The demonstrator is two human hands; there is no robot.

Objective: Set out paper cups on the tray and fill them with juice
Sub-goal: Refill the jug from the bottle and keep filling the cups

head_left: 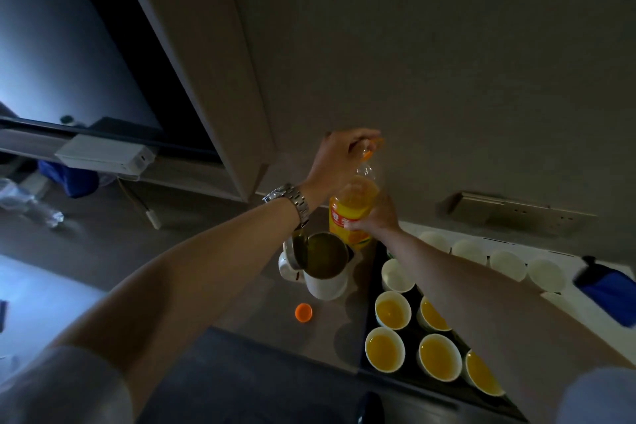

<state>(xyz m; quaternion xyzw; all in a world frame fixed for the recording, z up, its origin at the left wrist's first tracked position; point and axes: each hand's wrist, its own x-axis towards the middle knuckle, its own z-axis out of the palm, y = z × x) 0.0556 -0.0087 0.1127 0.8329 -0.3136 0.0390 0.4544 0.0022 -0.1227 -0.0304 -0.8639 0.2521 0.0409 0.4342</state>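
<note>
Beside the tray's (370, 289) far corner stands the juice bottle (354, 213), nearly full, so I'd judge it heavy and its smooth plastic slippery. The right hand (377, 217) wraps its labelled middle, a sensible hold, while the left hand (339, 157) pinches the orange cap (373, 144) at the neck. The yellow label bears red characters I can't read. Five filled cups (392, 310) sit on the tray; light, soft paper, best left alone. A loose orange cap (303, 312) lies by the kettle (323, 262).
</note>
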